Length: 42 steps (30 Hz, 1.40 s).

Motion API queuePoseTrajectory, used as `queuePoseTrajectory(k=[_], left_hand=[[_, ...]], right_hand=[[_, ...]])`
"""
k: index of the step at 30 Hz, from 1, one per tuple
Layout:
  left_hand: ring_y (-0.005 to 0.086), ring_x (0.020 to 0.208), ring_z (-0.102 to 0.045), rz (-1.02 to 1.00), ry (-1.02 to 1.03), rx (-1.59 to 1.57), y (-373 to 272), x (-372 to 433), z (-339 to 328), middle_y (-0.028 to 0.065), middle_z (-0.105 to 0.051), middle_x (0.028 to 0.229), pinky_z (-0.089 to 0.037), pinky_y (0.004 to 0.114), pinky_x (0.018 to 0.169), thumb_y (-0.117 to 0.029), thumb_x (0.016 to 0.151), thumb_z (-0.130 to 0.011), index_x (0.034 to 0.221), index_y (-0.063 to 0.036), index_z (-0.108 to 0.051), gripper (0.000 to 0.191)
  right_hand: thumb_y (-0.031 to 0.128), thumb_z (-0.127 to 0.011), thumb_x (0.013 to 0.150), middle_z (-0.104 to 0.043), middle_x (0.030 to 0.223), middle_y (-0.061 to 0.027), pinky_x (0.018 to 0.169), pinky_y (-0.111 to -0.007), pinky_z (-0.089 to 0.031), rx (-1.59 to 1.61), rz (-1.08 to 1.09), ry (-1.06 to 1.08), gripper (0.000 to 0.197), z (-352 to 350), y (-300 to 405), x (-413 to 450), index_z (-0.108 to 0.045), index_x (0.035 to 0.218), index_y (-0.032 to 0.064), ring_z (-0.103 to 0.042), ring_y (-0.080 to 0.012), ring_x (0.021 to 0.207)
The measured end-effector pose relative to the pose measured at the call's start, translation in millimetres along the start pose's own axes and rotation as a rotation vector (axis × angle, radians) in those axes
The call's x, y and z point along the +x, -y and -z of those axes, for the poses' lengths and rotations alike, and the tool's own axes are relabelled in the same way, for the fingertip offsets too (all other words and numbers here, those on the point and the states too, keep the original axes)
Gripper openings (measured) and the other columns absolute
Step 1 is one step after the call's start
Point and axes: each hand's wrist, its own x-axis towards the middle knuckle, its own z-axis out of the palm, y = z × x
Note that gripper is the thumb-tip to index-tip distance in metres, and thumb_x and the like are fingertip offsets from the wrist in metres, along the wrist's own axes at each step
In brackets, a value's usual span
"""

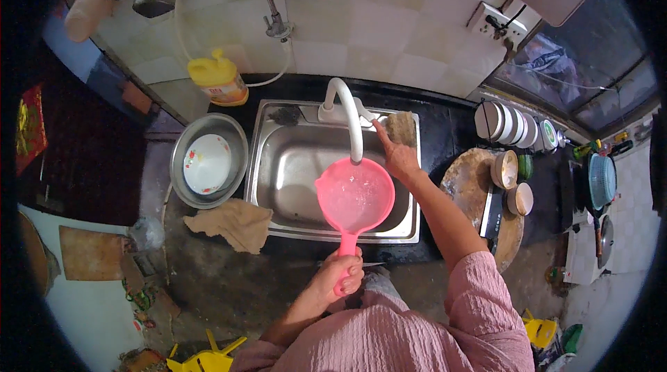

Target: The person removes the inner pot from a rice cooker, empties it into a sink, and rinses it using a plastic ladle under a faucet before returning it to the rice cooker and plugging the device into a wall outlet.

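My left hand (340, 274) is closed around the handle of a pink plastic water ladle (355, 195), whose bowl lies under the spout of a white faucet (350, 116). Water with bubbles stands in the ladle. Beneath it is a stainless steel sink (294, 200). My right hand (398, 156) reaches over the sink's right rear rim, its index finger extended to the faucet's lever (366, 113). A brown scouring pad (401, 129) lies on the rim just behind this hand, and a dark scrubber (285, 115) sits at the rear left corner.
Left of the sink are a metal basin (178, 156) holding a white bowl (207, 163), a tan cloth (234, 223) and a yellow detergent jug (219, 79). At right, a round cutting board (461, 174) bears small bowls and a cleaver (491, 213); plates (503, 122) stand in a rack behind.
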Motion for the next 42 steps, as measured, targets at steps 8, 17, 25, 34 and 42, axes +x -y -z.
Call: queuePoseTrajectory(k=[8, 17, 25, 34, 42], left_hand=[[0.0095, 0.036, -0.036, 0.016, -0.012, -0.106, 4, 0, 8, 0.0, -0.043, 0.058, -0.029, 0.023, 0.031, -0.004, 0.08, -0.049, 0.087, -0.0113, -0.048, 0.01], [0.0091, 0.035, -0.037, -0.002, -0.019, -0.06, 5, -3, 6, -0.001, -0.041, 0.056, -0.031, 0.024, 0.031, -0.008, 0.082, -0.048, 0.087, -0.0085, -0.047, 0.005], [0.0101, 0.035, -0.035, 0.003, -0.032, -0.016, 10, -4, -4, -0.0002, -0.042, 0.057, -0.028, 0.024, 0.031, -0.005, 0.08, -0.049, 0.086, -0.0114, -0.046, 0.01], [0.0107, 0.034, -0.035, 0.044, 0.0, 0.174, 55, -24, -43, 0.0019, -0.041, 0.057, -0.03, 0.025, 0.03, -0.006, 0.081, -0.047, 0.092, -0.0081, -0.045, 0.011], [0.0109, 0.036, -0.037, 0.281, 0.168, 0.149, 131, -11, -83, 0.0029, -0.043, 0.061, -0.031, 0.025, 0.03, -0.008, 0.082, -0.049, 0.099, -0.008, -0.044, 0.018]], right_hand=[[0.004, -0.046, 0.076, -0.061, 0.081, -0.0189, 0.06, -0.045, -0.048, -0.024, -0.024, -0.007, 0.086, -6, 6, -3, 0.007, 0.138, 0.0315, -0.061, -0.0344, 0.069], [0.002, -0.046, 0.075, -0.061, 0.08, -0.0205, 0.058, -0.045, -0.048, -0.042, -0.04, -0.008, 0.088, -9, 8, 0, 0.008, 0.138, 0.0314, -0.061, -0.0346, 0.067], [0.01, -0.051, 0.074, -0.062, 0.086, -0.0199, 0.063, -0.046, -0.048, -0.09, -0.055, 0.084, 0.088, -7, -1, -4, 0.007, 0.139, 0.0279, -0.061, -0.0355, 0.073], [0.015, -0.046, 0.079, -0.061, 0.087, -0.0184, 0.066, -0.045, -0.047, 0.213, -0.092, -0.032, 0.037, 33, -66, -127, -0.05, 0.116, 0.0166, -0.059, -0.0356, 0.076], [0.017, -0.052, 0.078, -0.063, 0.081, -0.0131, 0.067, -0.039, -0.047, 0.428, -0.394, -0.185, 0.023, 26, -171, -322, -0.063, 0.098, 0.0144, -0.061, -0.0312, 0.075]])
